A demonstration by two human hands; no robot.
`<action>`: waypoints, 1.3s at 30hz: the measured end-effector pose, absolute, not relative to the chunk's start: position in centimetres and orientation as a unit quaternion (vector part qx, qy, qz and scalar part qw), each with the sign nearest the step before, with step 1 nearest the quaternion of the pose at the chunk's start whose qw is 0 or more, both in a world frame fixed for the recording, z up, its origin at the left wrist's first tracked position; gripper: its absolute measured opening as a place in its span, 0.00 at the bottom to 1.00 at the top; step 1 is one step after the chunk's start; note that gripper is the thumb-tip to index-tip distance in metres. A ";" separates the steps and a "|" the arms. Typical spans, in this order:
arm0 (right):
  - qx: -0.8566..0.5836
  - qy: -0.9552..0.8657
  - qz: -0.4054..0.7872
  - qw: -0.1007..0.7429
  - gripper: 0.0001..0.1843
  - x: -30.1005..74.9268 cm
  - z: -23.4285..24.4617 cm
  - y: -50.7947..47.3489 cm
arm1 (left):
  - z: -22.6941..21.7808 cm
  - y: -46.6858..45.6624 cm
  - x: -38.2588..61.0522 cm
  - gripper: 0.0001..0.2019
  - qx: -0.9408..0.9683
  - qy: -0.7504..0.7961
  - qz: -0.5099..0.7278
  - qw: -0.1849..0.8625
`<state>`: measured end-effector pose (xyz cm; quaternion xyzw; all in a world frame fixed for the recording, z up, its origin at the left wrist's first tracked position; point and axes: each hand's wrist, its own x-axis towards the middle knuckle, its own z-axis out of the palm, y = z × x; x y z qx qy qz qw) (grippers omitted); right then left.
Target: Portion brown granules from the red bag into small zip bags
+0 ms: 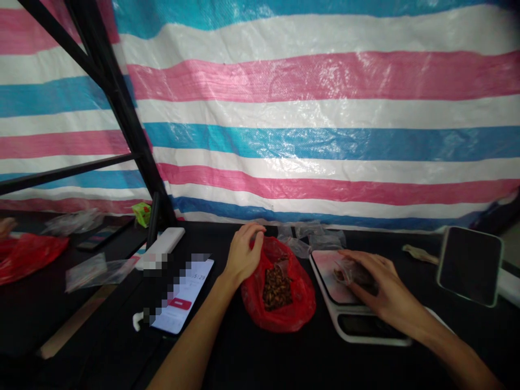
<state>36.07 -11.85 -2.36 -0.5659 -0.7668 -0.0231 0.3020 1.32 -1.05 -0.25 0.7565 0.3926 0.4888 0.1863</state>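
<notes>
My left hand [244, 253] curls over the top edge of a red plastic bag [296, 303], which lies open on the black table [227, 357] and holds a heap of brown food pieces [278, 287]. My right hand [390, 279] rests on a small transparent plastic bag [345, 272] with a few brown pieces inside. That small bag lies on the glossy platform of a white digital kitchen scale [349, 330]. The scale's display is dark, and I cannot read it.
A lit phone [182, 295] and white power bank [162, 248] lie left of the red bag. Loose transparent bags [311, 238] lie behind it. A dark tablet [469, 265] stands right. Another person's hand [5, 227] and a second red bag [28, 259] are far left, before a striped tarp [325, 108].
</notes>
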 end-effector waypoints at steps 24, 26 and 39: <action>-0.461 -0.680 0.201 0.534 0.31 19.8 0.8 -6.8 | 0.3 -2.8 3.3 0.15 0.717 0.310 0.507 0.365; -0.462 -0.648 0.221 0.564 0.25 19.9 1.1 -6.9 | 0.6 -3.2 3.1 0.15 0.752 0.309 0.488 0.319; -0.455 -0.541 0.395 0.587 0.23 20.2 0.8 -5.7 | -0.9 -3.1 4.1 0.16 0.737 0.357 0.503 0.275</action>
